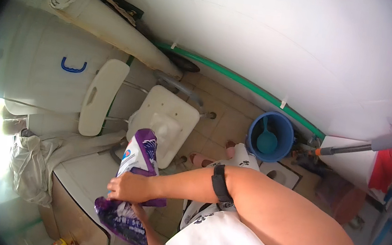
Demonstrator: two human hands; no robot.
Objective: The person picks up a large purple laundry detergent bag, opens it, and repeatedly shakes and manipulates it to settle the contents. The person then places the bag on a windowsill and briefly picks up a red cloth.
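Note:
A purple and white plastic bag (132,162) is bent and crumpled at its middle, left of centre and low in the view. My right hand (129,187) reaches across from the right and is closed around that middle part, fingers curled over it. The bag's dark purple lower part (123,223) hangs toward the bottom edge. Only a bit of my left hand (140,211) shows, against the underside of the bag, most of its fingers hidden behind the plastic. A black band (221,183) goes round my right arm.
A white plastic chair seat (170,111) with a separate backrest (102,98) stands beyond the bag. A blue bucket (254,130) holding a teal dipper (266,142) stands by the wall. Grey cloth (31,170) drapes beside a white-topped cabinet (83,172). An orange-and-grey pole (351,148) slants at right.

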